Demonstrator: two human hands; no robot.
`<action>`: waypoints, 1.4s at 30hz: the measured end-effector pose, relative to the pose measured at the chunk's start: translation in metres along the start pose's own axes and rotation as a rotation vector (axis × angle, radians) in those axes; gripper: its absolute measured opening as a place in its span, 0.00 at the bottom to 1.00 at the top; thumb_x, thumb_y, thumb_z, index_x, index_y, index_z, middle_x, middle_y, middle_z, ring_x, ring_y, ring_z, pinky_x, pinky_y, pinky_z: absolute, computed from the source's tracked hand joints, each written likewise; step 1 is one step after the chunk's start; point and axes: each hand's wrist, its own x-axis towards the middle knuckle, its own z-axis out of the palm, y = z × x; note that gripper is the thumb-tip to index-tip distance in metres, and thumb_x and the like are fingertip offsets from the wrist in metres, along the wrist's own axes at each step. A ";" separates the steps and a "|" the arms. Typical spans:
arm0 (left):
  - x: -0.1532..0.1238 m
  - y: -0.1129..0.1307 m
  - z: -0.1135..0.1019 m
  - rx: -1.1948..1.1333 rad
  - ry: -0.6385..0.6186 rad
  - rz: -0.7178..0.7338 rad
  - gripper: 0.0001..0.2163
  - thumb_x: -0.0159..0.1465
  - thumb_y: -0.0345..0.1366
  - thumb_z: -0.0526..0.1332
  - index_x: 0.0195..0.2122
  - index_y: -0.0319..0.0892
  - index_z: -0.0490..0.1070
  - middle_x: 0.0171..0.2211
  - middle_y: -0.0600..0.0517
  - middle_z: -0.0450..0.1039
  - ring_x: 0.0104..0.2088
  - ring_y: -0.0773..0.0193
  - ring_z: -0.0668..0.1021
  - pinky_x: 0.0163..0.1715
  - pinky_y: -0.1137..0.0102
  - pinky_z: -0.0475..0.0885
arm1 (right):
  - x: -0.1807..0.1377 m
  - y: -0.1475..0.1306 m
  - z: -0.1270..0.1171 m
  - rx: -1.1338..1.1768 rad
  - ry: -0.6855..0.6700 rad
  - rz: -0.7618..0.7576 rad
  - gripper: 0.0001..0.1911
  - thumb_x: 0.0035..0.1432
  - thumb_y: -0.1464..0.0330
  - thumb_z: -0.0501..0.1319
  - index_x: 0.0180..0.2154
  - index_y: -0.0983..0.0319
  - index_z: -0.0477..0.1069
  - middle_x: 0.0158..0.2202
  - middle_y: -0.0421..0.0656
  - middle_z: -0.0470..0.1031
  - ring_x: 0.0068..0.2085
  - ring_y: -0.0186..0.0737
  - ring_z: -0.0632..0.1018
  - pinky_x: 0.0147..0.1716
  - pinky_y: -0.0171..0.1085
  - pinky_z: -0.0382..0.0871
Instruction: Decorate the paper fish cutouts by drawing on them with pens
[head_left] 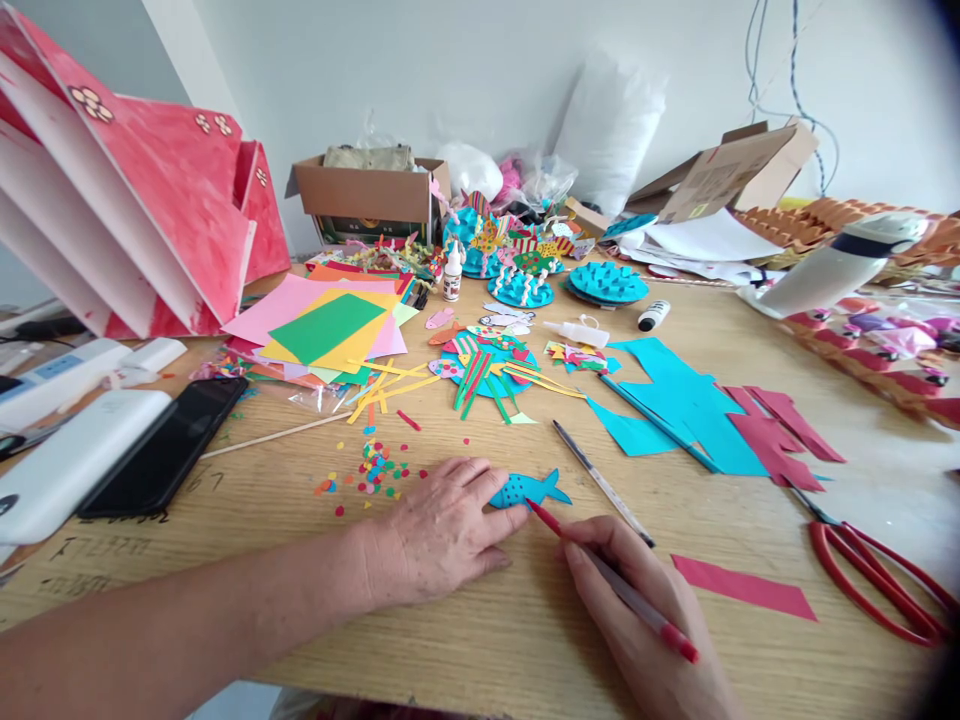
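Observation:
A small blue paper fish (517, 489) with dark dots lies flat on the wooden table, its tail to the right. Spread out over its head end is my left hand (450, 520), fingers extended and pressing down. My right hand (637, 600) grips a red pen (634, 598), whose tip touches or nearly touches the fish's lower edge. Beyond the fish rests a black pen (604, 483), lying slantwise. Coloured paper dots (379, 468) are scattered left of the fish. The part of the fish under my left fingers is hidden.
Red-handled scissors (870, 570) and a red paper strip (742, 587) lie at right, near blue paper scraps (675, 400). A decorated blue disc (517, 350) sits farther back. Stacked coloured sheets (330, 325), a black phone (165, 445) and a white power bank (79, 465) occupy the left.

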 end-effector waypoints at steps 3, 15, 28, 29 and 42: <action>0.000 0.000 0.001 -0.001 0.002 0.001 0.18 0.63 0.44 0.59 0.53 0.47 0.65 0.48 0.46 0.63 0.49 0.53 0.66 0.47 0.58 0.66 | 0.000 0.001 -0.001 0.006 0.008 -0.008 0.09 0.58 0.63 0.55 0.31 0.58 0.70 0.25 0.38 0.75 0.26 0.34 0.76 0.24 0.28 0.70; 0.000 -0.001 0.000 0.019 0.013 0.004 0.17 0.63 0.44 0.59 0.52 0.47 0.65 0.49 0.46 0.63 0.49 0.53 0.67 0.47 0.59 0.66 | -0.001 0.003 0.001 0.005 -0.002 -0.003 0.09 0.58 0.63 0.55 0.31 0.59 0.70 0.25 0.38 0.75 0.24 0.34 0.75 0.22 0.27 0.68; 0.000 0.000 0.000 -0.001 0.010 0.006 0.18 0.63 0.44 0.59 0.53 0.47 0.65 0.49 0.46 0.63 0.49 0.52 0.66 0.47 0.58 0.66 | -0.001 0.003 -0.001 0.002 0.000 -0.021 0.08 0.58 0.64 0.55 0.31 0.59 0.70 0.25 0.37 0.74 0.25 0.33 0.75 0.23 0.27 0.68; 0.000 0.000 0.000 0.000 0.013 0.005 0.18 0.63 0.44 0.59 0.53 0.47 0.65 0.49 0.46 0.63 0.49 0.53 0.66 0.48 0.58 0.66 | -0.001 0.003 -0.001 0.001 -0.003 -0.020 0.08 0.58 0.64 0.55 0.31 0.59 0.70 0.25 0.37 0.74 0.25 0.33 0.75 0.23 0.27 0.68; 0.001 0.000 0.000 -0.008 0.013 0.001 0.17 0.63 0.43 0.59 0.52 0.47 0.65 0.48 0.46 0.62 0.49 0.52 0.66 0.48 0.58 0.66 | 0.000 -0.002 0.000 0.008 0.016 -0.003 0.09 0.58 0.63 0.55 0.30 0.58 0.70 0.25 0.37 0.74 0.25 0.33 0.75 0.23 0.27 0.68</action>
